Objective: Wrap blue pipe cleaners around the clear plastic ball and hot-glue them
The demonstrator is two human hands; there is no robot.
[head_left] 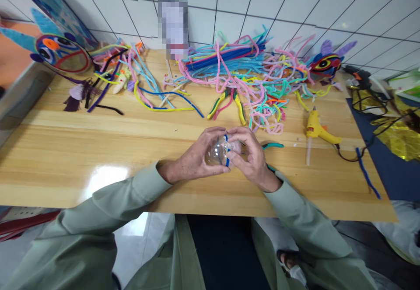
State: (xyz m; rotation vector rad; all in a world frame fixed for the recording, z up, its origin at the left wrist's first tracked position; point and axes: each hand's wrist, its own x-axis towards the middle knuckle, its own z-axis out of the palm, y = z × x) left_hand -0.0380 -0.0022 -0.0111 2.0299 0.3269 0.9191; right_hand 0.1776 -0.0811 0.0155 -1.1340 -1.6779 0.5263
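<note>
Both my hands meet over the near middle of the wooden table (98,150). My left hand (197,156) cups a clear plastic ball (217,152) with a blue pipe cleaner (226,161) running around it. My right hand (251,154) closes on the ball's right side, fingers curled over it. Just behind my right hand lie pliers with teal handles (274,145), partly hidden by the hand.
A big heap of coloured pipe cleaners (249,75) fills the back of the table. Yellow-handled pliers (229,102) lie before it. A yellow glue gun (316,130) sits at right, a loose blue pipe cleaner (367,174) beyond. Pipe-cleaner fish figures stand at back left (55,49) and back right (324,64).
</note>
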